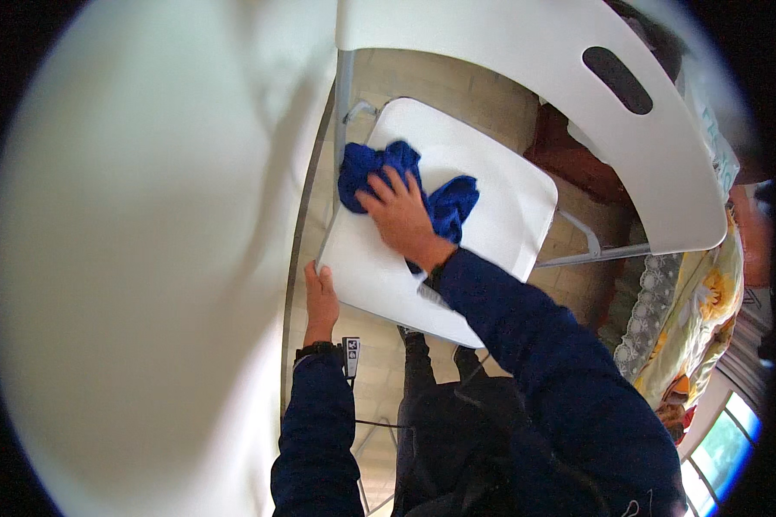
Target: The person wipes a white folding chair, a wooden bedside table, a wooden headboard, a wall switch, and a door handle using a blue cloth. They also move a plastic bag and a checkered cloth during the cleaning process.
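Cloth (375, 164), deep blue and all crumpled into soft folds, is bunched on the smooth white chair seat (491, 185), mostly toward the left and middle. My right hand (401, 214) lies on top of it, fingers spread apart. My left hand (322, 302) is at the seat's near left corner, thumb by the rim, but tbh I can't tell how tightly those fingers close. White backrest (543, 43) has a long rounded slot (616, 80), plus slim grey tubing (621, 252) below.
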Available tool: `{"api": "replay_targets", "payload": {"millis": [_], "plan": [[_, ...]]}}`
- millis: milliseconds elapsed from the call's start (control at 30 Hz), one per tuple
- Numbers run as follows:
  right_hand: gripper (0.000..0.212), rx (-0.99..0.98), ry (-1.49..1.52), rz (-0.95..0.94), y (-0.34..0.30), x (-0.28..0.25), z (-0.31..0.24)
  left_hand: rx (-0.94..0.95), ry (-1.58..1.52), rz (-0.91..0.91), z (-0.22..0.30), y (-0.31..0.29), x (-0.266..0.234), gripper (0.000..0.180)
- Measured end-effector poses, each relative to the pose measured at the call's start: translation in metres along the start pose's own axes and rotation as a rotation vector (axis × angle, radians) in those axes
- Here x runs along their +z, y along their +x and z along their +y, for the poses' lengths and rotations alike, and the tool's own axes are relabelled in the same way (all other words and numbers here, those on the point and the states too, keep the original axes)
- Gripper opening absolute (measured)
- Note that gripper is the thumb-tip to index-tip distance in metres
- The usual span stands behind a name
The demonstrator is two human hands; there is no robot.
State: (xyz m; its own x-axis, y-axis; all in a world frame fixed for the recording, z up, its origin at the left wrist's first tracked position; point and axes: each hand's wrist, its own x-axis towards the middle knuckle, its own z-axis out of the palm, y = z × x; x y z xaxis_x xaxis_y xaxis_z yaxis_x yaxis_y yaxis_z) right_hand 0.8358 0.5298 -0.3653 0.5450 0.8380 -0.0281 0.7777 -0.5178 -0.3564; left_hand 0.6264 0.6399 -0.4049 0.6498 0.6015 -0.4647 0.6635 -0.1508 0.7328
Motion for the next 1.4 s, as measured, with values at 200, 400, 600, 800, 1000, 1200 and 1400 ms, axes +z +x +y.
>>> {"api": "replay_targets", "payload": {"millis": [200,400,600,800,1000,1200,1400], "plan": [[0.033,-0.209,-0.037,-0.029,0.016,-0.003,0.061,0.008,0.017,0.023,0.01,-0.003,-0.001,0.052],[0.033,0.063,-0.086,0.199,0.068,-0.008,0.114,-0.061,-0.129,-0.019,0.007,0.003,0.001,0.047],[0.03,0.011,0.052,0.074,0.001,0.012,-0.012,0.033,-0.09,0.053,-0.007,0.005,0.005,0.046],[0.034,-0.208,0.252,0.016,-0.038,0.038,-0.079,0.056,-0.423,0.074,-0.002,0.002,0.003,0.056],[0.035,-0.379,0.245,-0.339,-0.07,0.026,-0.071,-0.187,-0.737,0.317,-0.002,-0.027,-0.02,0.07],[0.029,-0.124,0.116,0.094,0.016,0.015,-0.05,-0.442,-0.681,0.332,-0.026,-0.086,0.001,0.059],[0.025,-0.369,0.172,-0.04,-0.002,0.043,-0.078,-0.624,-0.785,0.53,-0.041,-0.131,0.012,0.055]]}}
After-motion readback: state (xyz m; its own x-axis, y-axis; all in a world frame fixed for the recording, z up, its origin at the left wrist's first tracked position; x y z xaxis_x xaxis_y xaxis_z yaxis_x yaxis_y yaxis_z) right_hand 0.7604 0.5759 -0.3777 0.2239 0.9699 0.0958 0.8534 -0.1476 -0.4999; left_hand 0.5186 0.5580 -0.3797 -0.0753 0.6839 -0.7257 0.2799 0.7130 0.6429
